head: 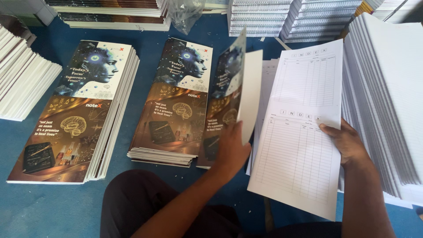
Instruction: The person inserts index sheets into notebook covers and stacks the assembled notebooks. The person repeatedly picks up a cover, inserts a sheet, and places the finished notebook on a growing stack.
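Observation:
My left hand [230, 147] grips a printed cover sheet [233, 88] by its lower edge and holds it tilted up on edge, its white back turned right. My right hand [346, 141] pinches the right edge of a white ruled index sheet [304, 128], lifted above a low pile of the same sheets. Both hands hover over the blue floor covering [48, 207] in front of my dark-clothed knee [132, 198].
Two piles of printed covers lie to the left: a tall one [75, 114] and a thinner one [174, 101]. Tall stacks of white paper stand at the right [387, 97], far left [20, 79] and along the back [282, 17]. Crumpled clear plastic [185, 13] lies at the back.

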